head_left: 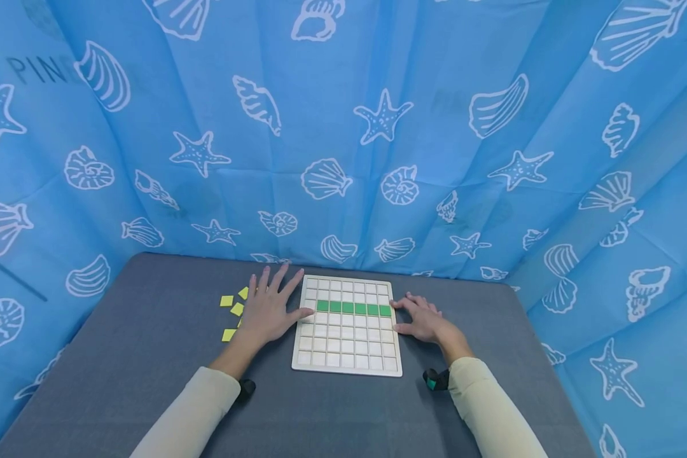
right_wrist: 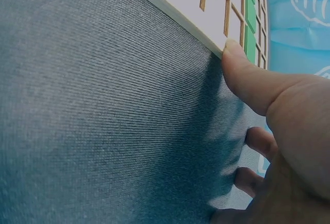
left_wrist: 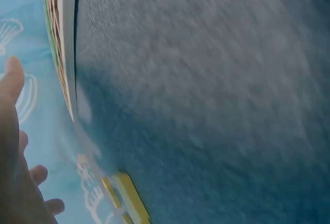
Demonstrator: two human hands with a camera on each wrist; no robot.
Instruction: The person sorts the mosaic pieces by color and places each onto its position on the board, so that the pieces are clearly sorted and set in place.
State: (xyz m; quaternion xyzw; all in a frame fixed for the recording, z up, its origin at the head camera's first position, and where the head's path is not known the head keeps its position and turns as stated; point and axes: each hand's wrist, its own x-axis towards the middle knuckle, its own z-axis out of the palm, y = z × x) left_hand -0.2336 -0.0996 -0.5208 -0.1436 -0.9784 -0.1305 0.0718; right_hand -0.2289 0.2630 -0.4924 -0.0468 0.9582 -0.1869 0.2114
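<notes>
A white square board (head_left: pixel 346 370) divided into a grid of cells lies on the table. Several green tiles (head_left: pixel 347 308) form one row across its upper half. Beside the board's left edge is my left hand (head_left: pixel 268 313), fingers spread and thumb reaching over the edge; nothing is in its grasp. My right hand (head_left: pixel 426 319) is at the opposite edge, its thumb and index fingertip against the rim. In the right wrist view the thumb (right_wrist: pixel 252 80) touches the board's side, while the other fingers bend loosely. Yellow square tiles (head_left: pixel 226 301) lie left of my left hand, some partly hidden by it.
The grey cloth-covered table (head_left: pixel 332 420) extends around the board. A blue curtain (head_left: pixel 343 127) with white shell and starfish prints hangs behind and at both sides. Dark straps (head_left: pixel 435 380) sit on both wrists, below cream sleeves (head_left: pixel 492 407).
</notes>
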